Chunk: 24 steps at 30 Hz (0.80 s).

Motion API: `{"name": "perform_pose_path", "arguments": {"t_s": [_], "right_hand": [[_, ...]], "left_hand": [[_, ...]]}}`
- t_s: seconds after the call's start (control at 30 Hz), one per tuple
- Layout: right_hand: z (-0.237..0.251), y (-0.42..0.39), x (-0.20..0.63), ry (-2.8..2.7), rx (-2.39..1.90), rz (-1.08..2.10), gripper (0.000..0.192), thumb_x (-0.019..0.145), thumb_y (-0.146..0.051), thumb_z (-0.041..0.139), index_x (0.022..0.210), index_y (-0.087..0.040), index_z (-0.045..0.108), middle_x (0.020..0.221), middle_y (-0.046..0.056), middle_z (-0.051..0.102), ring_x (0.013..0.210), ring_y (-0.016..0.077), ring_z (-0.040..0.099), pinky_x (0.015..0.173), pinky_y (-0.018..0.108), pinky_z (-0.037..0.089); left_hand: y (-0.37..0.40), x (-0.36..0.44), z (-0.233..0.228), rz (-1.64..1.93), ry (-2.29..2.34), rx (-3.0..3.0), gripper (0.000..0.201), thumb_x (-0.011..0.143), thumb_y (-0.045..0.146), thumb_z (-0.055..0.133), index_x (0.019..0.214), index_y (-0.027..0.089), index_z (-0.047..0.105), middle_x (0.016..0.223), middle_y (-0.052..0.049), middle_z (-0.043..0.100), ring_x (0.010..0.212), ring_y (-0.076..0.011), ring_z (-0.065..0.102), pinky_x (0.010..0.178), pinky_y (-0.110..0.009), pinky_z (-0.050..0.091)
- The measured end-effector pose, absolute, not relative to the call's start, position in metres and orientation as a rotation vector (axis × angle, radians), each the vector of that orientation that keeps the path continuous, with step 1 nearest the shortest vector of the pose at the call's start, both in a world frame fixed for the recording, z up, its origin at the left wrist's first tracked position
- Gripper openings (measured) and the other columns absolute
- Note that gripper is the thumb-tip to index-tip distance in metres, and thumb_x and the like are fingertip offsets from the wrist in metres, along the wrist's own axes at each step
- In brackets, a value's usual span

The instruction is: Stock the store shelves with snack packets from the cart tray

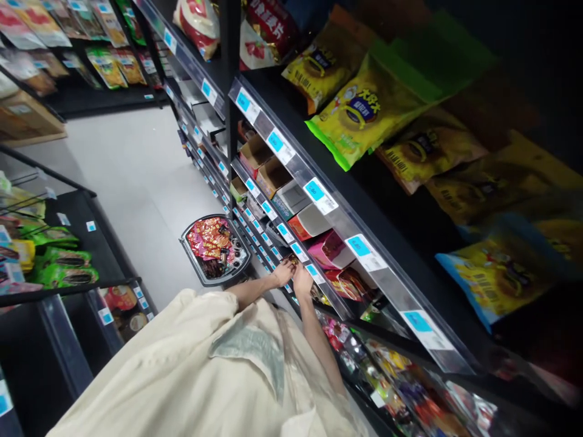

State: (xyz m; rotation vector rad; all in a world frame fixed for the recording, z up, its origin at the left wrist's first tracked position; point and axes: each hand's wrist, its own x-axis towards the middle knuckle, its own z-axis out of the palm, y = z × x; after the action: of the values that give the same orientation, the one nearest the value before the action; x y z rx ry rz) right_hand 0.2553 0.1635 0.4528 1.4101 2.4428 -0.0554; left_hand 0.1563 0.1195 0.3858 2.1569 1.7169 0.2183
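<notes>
Both my hands meet at the front of a lower shelf. My left hand (284, 272) and my right hand (302, 281) are close together, fingers bent in, around a small dark packet with gold glints (293, 260). It looks like a wrapped snack, but my fingers cover most of it. To the left of my hands stands a black basket (203, 277) with a light rim. Red and orange wrapped snack packets (206, 233) fill its upper part, and dark pieces (213, 267) lie lower down.
Yellow snack bags (350, 115) lie on the upper shelf at right, above a price-tag rail (314, 193). Open cardboard boxes (273, 176) line the shelf below. Across the pale aisle floor (122, 158) stands another rack with green bags (68, 267). A cardboard box (30, 118) is at far left.
</notes>
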Motion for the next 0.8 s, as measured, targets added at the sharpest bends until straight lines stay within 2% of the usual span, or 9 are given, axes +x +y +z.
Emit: {"name": "perform_pose_path", "arguments": {"t_s": [0.17, 0.27, 0.43, 0.53, 0.7, 0.8], "right_hand": [[0.44, 0.176, 0.258, 2.472, 1.37, -0.041, 0.037, 0.098, -0.012, 0.045, 0.13, -0.013, 0.064, 0.116, 0.022, 0.074, 0.107, 0.0273, 0.071, 0.098, 0.035, 0.047], [0.436, 0.183, 0.256, 2.485, 1.345, -0.038, 0.036, 0.098, -0.01, 0.043, 0.126, -0.012, 0.067, 0.116, 0.022, 0.074, 0.111, 0.0276, 0.07, 0.102, 0.036, 0.045], [0.436, 0.186, 0.244, 2.481, 1.346, -0.08, 0.032, 0.096, -0.009, 0.047, 0.118, -0.013, 0.07, 0.112, 0.021, 0.075, 0.106, 0.0252, 0.071, 0.098, 0.032, 0.047], [0.439, 0.181, 0.239, 2.448, 1.401, -0.116, 0.029, 0.095, -0.009, 0.051, 0.115, -0.011, 0.071, 0.108, 0.022, 0.076, 0.101, 0.0247, 0.073, 0.094, 0.03, 0.049], [0.444, 0.163, 0.243, 2.385, 1.489, -0.161, 0.034, 0.096, -0.006, 0.047, 0.122, -0.01, 0.068, 0.105, 0.021, 0.076, 0.099, 0.0247, 0.075, 0.086, 0.03, 0.053], [0.444, 0.16, 0.247, 2.334, 1.503, -0.173, 0.033, 0.096, -0.006, 0.045, 0.118, -0.008, 0.069, 0.101, 0.022, 0.076, 0.093, 0.0255, 0.076, 0.082, 0.031, 0.054]], "left_hand": [[0.119, 0.158, 0.382, 0.246, 1.726, 2.161, 0.04, 0.085, 0.018, 0.061, 0.121, 0.004, 0.067, 0.121, -0.023, 0.069, 0.125, -0.0319, 0.055, 0.116, -0.045, 0.031], [0.114, 0.155, 0.382, 0.27, 1.719, 2.171, 0.046, 0.083, 0.017, 0.061, 0.127, 0.003, 0.065, 0.13, -0.023, 0.066, 0.131, -0.032, 0.052, 0.119, -0.045, 0.029], [0.104, 0.147, 0.39, 0.311, 1.672, 2.184, 0.05, 0.084, 0.016, 0.061, 0.132, 0.005, 0.063, 0.144, -0.022, 0.057, 0.142, -0.0309, 0.043, 0.123, -0.044, 0.026], [0.095, 0.142, 0.397, 0.3, 1.64, 2.144, 0.049, 0.085, 0.02, 0.062, 0.131, 0.004, 0.063, 0.15, -0.023, 0.05, 0.146, -0.0328, 0.038, 0.122, -0.045, 0.029], [0.055, 0.12, 0.398, 0.19, 1.596, 1.924, 0.035, 0.084, 0.02, 0.062, 0.117, 0.012, 0.07, 0.136, -0.019, 0.061, 0.131, -0.0307, 0.055, 0.108, -0.04, 0.047], [0.01, 0.09, 0.389, 0.102, 1.636, 1.676, 0.024, 0.084, 0.019, 0.065, 0.106, 0.015, 0.073, 0.121, -0.015, 0.069, 0.116, -0.0285, 0.065, 0.094, -0.036, 0.054]]}}
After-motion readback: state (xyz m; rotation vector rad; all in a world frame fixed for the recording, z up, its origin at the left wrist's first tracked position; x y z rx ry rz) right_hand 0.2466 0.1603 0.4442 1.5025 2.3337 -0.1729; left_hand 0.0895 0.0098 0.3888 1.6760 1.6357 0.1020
